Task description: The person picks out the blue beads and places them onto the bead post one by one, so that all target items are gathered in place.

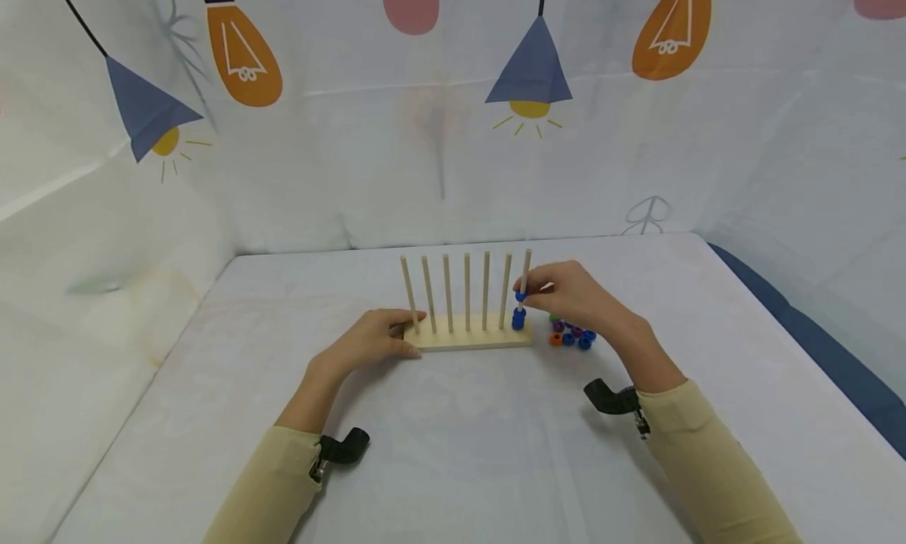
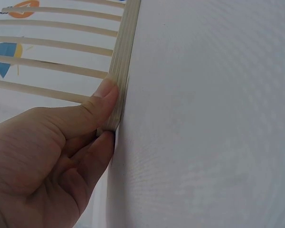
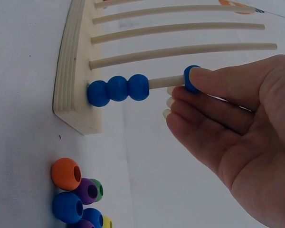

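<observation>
A pale wooden base (image 1: 467,339) with several upright pegs stands on the table. My left hand (image 1: 371,340) grips its left end, thumb and fingers on the edge, as the left wrist view shows around the base (image 2: 122,66). At the rightmost peg, my right hand (image 1: 576,294) pinches a blue bead (image 3: 192,79) that is threaded on the peg, partway up. Below it, three blue beads (image 3: 118,88) sit stacked against the base, with bare peg between them and the pinched one. The other pegs carry no beads in the head view.
Loose beads lie on the table just right of the base, among them an orange bead (image 3: 66,174), a purple one, a green one, a yellow one and several blue ones. Behind the table (image 1: 453,450) hangs a white sheet printed with lamps and bulbs.
</observation>
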Available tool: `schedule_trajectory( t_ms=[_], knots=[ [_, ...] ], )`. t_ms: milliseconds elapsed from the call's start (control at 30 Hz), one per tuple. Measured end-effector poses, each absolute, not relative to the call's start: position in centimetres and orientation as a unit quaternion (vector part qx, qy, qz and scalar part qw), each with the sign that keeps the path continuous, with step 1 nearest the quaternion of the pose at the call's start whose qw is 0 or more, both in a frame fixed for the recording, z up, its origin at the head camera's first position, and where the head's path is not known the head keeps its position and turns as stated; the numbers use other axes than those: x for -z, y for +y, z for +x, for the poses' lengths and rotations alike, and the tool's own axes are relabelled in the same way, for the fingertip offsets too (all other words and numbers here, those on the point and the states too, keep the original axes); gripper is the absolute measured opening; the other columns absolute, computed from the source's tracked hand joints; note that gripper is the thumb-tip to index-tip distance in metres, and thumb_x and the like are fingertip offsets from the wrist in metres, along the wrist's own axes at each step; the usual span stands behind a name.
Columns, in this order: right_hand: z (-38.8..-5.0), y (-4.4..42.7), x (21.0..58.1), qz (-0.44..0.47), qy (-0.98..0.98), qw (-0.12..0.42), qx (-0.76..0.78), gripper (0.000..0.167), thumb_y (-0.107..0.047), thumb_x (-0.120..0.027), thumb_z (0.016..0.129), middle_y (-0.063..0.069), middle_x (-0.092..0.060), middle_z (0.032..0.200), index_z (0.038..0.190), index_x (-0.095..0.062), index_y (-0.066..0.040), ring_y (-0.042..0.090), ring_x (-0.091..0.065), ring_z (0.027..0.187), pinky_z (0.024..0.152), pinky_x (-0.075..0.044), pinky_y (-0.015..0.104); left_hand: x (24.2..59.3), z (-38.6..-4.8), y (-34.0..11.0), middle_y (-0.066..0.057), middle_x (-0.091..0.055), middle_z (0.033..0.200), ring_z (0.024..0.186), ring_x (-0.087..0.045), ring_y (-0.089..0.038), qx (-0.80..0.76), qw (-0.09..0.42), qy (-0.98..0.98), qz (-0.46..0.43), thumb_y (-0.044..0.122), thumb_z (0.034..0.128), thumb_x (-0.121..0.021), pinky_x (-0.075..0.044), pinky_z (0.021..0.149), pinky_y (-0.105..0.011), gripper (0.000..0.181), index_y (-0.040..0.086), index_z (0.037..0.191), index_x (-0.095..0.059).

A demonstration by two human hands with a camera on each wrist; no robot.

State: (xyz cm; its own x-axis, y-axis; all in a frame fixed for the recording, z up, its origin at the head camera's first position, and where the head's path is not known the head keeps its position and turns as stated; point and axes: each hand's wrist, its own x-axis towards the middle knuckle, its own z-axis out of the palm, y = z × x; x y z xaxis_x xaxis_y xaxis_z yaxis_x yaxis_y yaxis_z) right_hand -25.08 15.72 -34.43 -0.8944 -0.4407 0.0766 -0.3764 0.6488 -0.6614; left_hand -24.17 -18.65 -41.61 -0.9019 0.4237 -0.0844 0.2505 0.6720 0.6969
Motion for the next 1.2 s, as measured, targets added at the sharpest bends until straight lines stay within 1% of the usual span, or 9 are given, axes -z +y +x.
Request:
schedule_trajectory(
  t_ms=[133, 233, 467, 700, 1000, 1200],
  knots=[
    [-25.3, 15.7, 34.8, -0.23, 0.909, 0.043, 0.345, 0.021, -0.009, -0.068, 0.092, 0.004, -0.075, 0.108, 0.111, -0.075, -0.014, 0.025, -0.068, 0.107, 0.091, -0.058, 0.043, 41.6, -24.2, -18.7, 0.006, -0.053, 0.149, 0.146, -0.038, -0.022, -0.362, 0.122, 0.905, 0.185, 0.025, 0.0828, -0.081, -0.038, 0.117, -0.045, 0.065, 0.015, 0.142, -0.056],
    [-25.3, 15.6, 35.0, -0.227, 0.91, 0.048, 0.344, 0.021, -0.008, -0.067, 0.092, 0.005, -0.075, 0.109, 0.111, -0.075, -0.014, 0.026, -0.069, 0.107, 0.09, -0.058, 0.042, 41.5, -24.1, -18.7, 0.006, -0.053, 0.149, 0.146, -0.038, -0.022, -0.365, 0.123, 0.904, 0.185, 0.024, 0.0829, -0.081, -0.037, 0.117, -0.045, 0.065, 0.015, 0.142, -0.056],
    [-25.4, 15.7, 35.2, -0.231, 0.904, 0.069, 0.352, 0.02, -0.004, -0.065, 0.093, 0.01, -0.073, 0.117, 0.109, -0.075, -0.01, 0.031, -0.068, 0.112, 0.092, -0.058, 0.044, 41.4, -24.1, -18.6, 0.005, -0.053, 0.149, 0.147, -0.037, -0.022, -0.366, 0.122, 0.904, 0.183, 0.023, 0.0828, -0.081, -0.036, 0.118, -0.045, 0.064, 0.013, 0.141, -0.057],
    [-25.7, 15.9, 35.8, -0.244, 0.905, 0.071, 0.342, 0.019, -0.003, -0.066, 0.092, 0.009, -0.073, 0.115, 0.108, -0.075, -0.005, 0.029, -0.067, 0.11, 0.092, -0.056, 0.045, 41.4, -24.0, -18.5, 0.004, -0.054, 0.149, 0.147, -0.038, -0.022, -0.365, 0.122, 0.905, 0.179, 0.022, 0.0825, -0.081, -0.037, 0.118, -0.044, 0.063, 0.014, 0.141, -0.057],
    [-25.9, 15.8, 36.1, -0.245, 0.909, 0.077, 0.329, 0.017, -0.006, -0.066, 0.094, 0.01, -0.073, 0.113, 0.108, -0.075, -0.009, 0.028, -0.067, 0.108, 0.091, -0.056, 0.045, 41.3, -23.9, -18.7, 0.005, -0.053, 0.149, 0.147, -0.037, -0.022, -0.361, 0.12, 0.908, 0.176, 0.023, 0.0824, -0.081, -0.037, 0.118, -0.044, 0.065, 0.014, 0.142, -0.056],
    [-25.8, 16.0, 36.1, -0.238, 0.916, 0.083, 0.311, 0.02, -0.009, -0.066, 0.094, 0.007, -0.074, 0.105, 0.112, -0.073, -0.009, 0.023, -0.068, 0.099, 0.086, -0.057, 0.041, 41.6, -24.0, -18.8, 0.005, -0.053, 0.149, 0.147, -0.038, -0.023, -0.369, 0.124, 0.904, 0.176, 0.025, 0.0828, -0.081, -0.037, 0.117, -0.044, 0.066, 0.013, 0.143, -0.055]
  ],
)
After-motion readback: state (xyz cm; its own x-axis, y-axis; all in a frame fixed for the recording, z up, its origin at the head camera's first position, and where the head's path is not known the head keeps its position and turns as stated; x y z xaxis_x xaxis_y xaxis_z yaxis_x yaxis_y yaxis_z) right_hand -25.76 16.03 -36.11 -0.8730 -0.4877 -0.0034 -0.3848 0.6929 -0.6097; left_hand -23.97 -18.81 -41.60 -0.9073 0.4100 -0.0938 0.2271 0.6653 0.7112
